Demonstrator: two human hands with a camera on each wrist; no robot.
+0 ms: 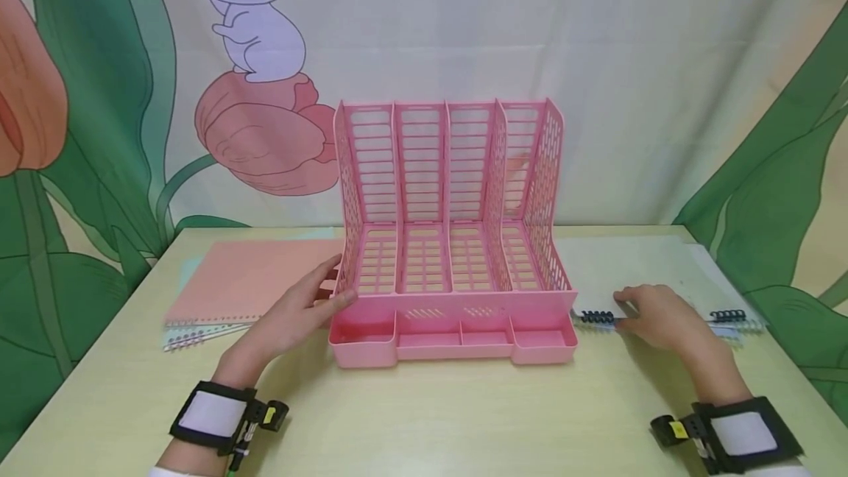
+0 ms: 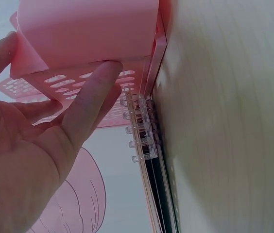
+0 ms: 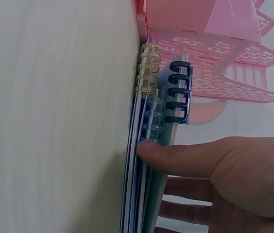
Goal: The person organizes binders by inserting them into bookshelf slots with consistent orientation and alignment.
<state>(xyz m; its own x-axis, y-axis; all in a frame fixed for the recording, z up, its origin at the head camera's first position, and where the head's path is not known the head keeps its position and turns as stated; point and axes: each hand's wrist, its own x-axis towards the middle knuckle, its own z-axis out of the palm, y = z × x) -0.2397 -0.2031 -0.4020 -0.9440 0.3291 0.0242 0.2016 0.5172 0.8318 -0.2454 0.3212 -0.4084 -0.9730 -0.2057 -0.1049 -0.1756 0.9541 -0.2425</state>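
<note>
A pink desktop file organizer (image 1: 453,300) stands upright, with tall perforated dividers and a low compartment tray in front. My left hand (image 1: 301,308) rests against its left side near the front corner, fingers spread. In the left wrist view, the fingers (image 2: 95,92) touch the organizer's side wall. To the organizer's right lies a stack of ring-bound notebooks. My right hand (image 1: 669,319) pinches the front edge of the top notebook (image 1: 616,260), which has dark rings. From the right wrist, its thumb (image 3: 176,158) shows at the stack's edge, and the notebook's ring side tilts slightly off those beneath.
A second stack of notebooks (image 1: 245,278), with a pink cover on top, lies left of the organizer. Behind the pale wooden table (image 1: 457,418) hangs a printed curtain (image 1: 636,79). A camera is strapped to each wrist.
</note>
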